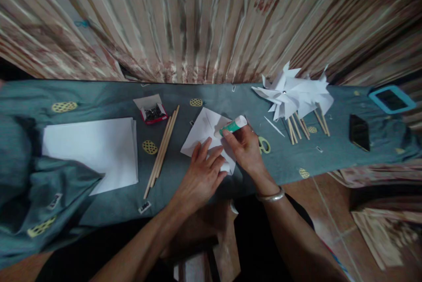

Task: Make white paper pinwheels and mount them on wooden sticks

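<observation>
A square of white paper (198, 130) with slits toward its middle lies on the cloth in front of me. My left hand (204, 174) rests on its near side, fingers stretched out and somewhat spread. A small white rounded piece (225, 166) shows by those fingers; whether it is a cap or curled paper I cannot tell. My right hand (245, 143) is closed round a green and white glue stick (233, 126), tilted with its tip down at the paper's centre. Scissors with yellow-green handles (264, 145) lie just right of that hand, partly hidden by it.
Left are wooden sticks (163, 150), an open box of small dark pieces (153, 113) and a stack of white paper (92, 150), partly under folded cloth. To the right lie paper pinwheels (293, 91) on sticks, a thin white strip (274, 126), a phone (359, 132) and a blue-framed device (392, 99).
</observation>
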The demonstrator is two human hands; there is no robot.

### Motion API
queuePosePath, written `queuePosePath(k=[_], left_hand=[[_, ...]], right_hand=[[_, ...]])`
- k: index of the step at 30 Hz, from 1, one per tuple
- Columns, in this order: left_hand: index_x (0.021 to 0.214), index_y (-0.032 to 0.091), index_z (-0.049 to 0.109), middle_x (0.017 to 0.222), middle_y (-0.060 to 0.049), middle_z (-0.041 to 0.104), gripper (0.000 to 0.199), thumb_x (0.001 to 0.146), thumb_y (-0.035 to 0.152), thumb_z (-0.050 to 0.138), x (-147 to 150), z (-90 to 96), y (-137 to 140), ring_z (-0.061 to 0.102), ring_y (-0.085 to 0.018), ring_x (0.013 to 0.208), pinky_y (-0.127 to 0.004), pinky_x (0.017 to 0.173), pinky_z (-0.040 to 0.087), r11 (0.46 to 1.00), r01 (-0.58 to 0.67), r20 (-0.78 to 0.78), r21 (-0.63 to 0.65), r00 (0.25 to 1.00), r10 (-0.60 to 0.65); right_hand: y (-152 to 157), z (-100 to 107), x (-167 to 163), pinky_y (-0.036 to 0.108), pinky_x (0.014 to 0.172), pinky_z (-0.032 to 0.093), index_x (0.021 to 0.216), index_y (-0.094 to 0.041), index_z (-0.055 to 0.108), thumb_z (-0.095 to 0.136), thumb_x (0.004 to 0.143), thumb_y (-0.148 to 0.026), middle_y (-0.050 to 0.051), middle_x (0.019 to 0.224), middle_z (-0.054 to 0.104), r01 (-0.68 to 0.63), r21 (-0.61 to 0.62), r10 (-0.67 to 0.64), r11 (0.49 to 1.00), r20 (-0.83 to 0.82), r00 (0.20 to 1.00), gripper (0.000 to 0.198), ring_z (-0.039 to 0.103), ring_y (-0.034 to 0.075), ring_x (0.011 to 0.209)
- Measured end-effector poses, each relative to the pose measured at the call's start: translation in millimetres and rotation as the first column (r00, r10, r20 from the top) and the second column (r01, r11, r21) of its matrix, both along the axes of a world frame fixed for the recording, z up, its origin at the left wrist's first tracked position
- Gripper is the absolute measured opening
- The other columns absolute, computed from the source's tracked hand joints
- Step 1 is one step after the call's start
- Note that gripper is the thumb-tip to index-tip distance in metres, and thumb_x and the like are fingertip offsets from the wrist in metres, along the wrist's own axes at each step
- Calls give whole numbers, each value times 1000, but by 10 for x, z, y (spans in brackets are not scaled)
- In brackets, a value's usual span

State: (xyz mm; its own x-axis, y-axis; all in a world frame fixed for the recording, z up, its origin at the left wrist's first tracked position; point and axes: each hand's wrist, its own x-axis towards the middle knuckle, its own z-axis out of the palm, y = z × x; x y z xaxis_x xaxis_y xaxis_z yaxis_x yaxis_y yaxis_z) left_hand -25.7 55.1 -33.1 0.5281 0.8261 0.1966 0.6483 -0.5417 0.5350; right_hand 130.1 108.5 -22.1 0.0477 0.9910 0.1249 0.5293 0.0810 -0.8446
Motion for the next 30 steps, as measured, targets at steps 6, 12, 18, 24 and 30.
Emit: queuePosePath(k=[6,12,18,24,30], left_hand=[[112,17,64,132,-7,60,25,91,26,53,12,-13,-14,26,-36,143,-63,117,20,1000,-29,-18,6,999,29],[117,18,63,133,-8,60,29,91,26,55,27,-31,-17,25,-36,143,-65,116,19,999,-48,-19,-2,999,47],[117,18,63,133,-8,60,29,90,26,55,35,-23,-13,25,-36,143,-65,116,19,999,-42,-26,-4,999,42],[120,16,62,134,-9,59,31,91,26,53,38,-43,-15,26,-37,143,-66,115,19,999,-43,-26,25,999,44],[120,16,62,134,-9,59,32,91,26,54,38,-60,-24,26,-37,143,-66,115,20,998,-41,-38,37,998,42]], right_hand=[[-49,79,-71,31,62,45,90,-20,54,57,87,-42,2,71,66,-4,78,-9,997,170,985,22,61,19,65],[-51,76,-109,31,61,45,90,-21,54,56,88,-40,0,70,66,-26,92,3,995,244,970,20,62,19,64],[-66,95,-118,30,61,46,93,-21,54,55,89,-38,1,73,66,-63,90,37,994,260,965,18,63,19,66],[-63,106,-120,30,64,46,96,-20,54,54,90,-38,3,76,66,-97,86,69,992,284,956,19,64,20,68],[-37,136,-100,29,62,45,91,-21,53,53,90,-39,2,73,65,-148,51,128,988,288,949,18,63,19,67]])
